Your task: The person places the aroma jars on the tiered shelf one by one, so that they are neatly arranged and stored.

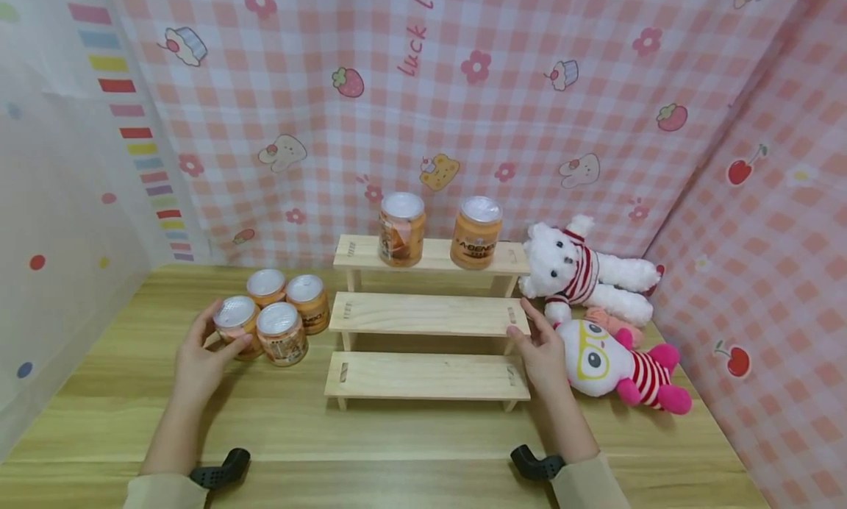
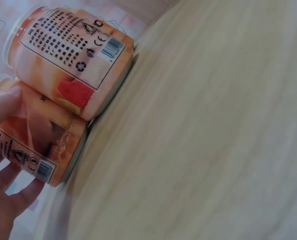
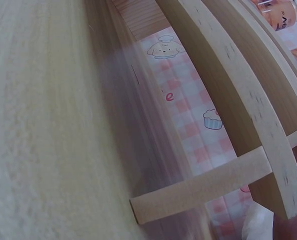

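Note:
My left hand (image 1: 201,354) holds an orange can (image 1: 237,327) with a silver lid, at the front left of a cluster on the table. In the left wrist view the thumb lies on one side of this can (image 2: 38,132) and fingers on the other. Against it stands another can (image 1: 282,334), also upright on the table. My right hand (image 1: 544,354) grips the right end of the middle tier of a three-tier wooden display stand (image 1: 423,314), thumb at its front corner. Two similar cans, one left (image 1: 401,229) and one right (image 1: 476,233), stand on the top tier.
Two more cans, one at the back (image 1: 266,287) and one to the right (image 1: 307,303), complete the cluster. A white plush bear (image 1: 556,262) and a plush doll with yellow glasses (image 1: 592,358) lie right of the stand. Checked cloth (image 1: 423,126) hangs behind the table.

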Demonstrator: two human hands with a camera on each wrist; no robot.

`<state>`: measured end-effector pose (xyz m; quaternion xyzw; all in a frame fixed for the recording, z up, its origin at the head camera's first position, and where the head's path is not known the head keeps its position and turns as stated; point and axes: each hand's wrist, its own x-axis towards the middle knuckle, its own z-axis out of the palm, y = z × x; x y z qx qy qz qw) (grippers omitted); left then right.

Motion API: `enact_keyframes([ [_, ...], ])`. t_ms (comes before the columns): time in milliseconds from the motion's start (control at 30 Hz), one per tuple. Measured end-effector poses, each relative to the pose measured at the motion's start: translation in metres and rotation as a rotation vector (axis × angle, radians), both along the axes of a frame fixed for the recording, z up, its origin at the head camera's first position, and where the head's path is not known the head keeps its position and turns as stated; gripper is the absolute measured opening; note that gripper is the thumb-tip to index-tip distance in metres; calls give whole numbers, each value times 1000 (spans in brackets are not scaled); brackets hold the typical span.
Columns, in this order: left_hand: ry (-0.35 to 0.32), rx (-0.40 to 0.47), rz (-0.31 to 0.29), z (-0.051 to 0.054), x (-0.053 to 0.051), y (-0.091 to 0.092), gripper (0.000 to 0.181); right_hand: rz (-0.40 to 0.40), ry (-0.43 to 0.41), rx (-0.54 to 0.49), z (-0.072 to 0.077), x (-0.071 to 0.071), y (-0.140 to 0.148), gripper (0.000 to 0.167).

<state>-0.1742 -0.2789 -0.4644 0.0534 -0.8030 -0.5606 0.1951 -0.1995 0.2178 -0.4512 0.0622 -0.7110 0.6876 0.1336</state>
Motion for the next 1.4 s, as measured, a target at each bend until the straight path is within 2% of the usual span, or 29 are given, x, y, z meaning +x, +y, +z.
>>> enact_keyframes([
  [300,-24,18,81,3,4,3,75,10,-4,-26,1,-1,-3,57],
  [600,-60,42,83,10,12,3,77,18,-3,-17,1,-1,-2,57],
  [733,-79,25,82,16,15,2,77,20,2,-22,2,0,-3,56],
  [867,-76,11,110,25,16,3,76,16,-2,-22,3,0,-3,56],
  [1033,-32,-14,157,38,18,8,76,9,-11,-16,3,0,-2,56],
  [1200,13,-39,166,51,20,13,75,1,-15,-7,3,1,-1,56],
  [1400,84,-28,167,66,21,18,73,6,-14,4,2,0,1,56],
])
